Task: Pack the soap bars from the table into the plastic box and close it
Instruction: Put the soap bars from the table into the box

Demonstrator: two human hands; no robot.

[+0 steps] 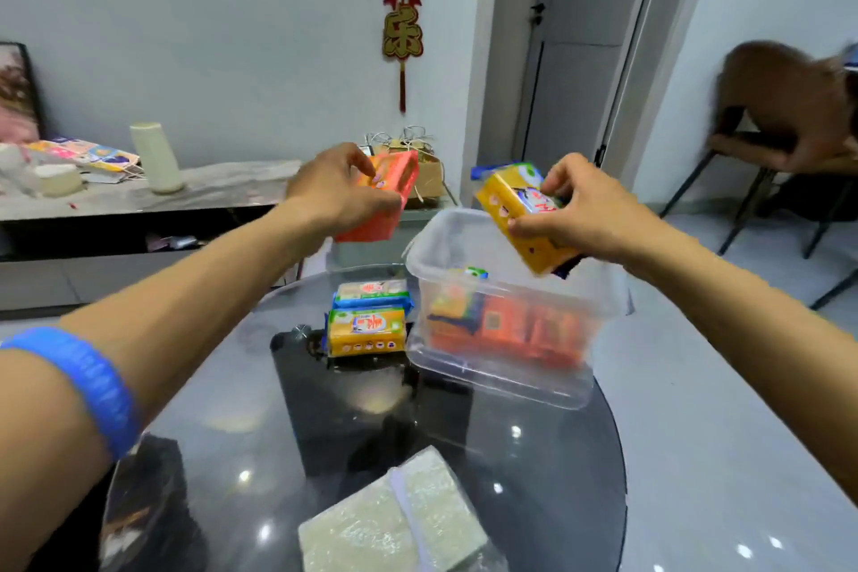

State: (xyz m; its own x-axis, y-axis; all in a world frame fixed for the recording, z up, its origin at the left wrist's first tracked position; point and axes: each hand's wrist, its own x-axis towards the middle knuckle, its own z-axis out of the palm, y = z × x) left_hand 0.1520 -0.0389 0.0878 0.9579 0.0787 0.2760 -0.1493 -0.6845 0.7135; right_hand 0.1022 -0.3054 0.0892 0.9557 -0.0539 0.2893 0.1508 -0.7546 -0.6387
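A clear plastic box (506, 367) stands open on the round glass table (557, 455), with orange and yellow soap bars inside. My right hand (575, 209) grips a yellow soap bar (510, 204), tilted over the box's far rim. My left hand (334, 190) holds an orange soap bar (394, 181) in the air, left of the box. Two soap bars lie stacked on the table left of the box: a yellow one (367, 332) in front, a blue-and-green one (371, 293) behind. Pale wrapped blocks (394, 520) lie near the table's front edge.
A grey sideboard (139, 200) with a white cylinder (155, 158) and clutter runs along the left wall. A cardboard box (427, 177) sits behind the table. Another person sits on a chair (752, 167) at the right. A blue band (88, 381) circles my left arm.
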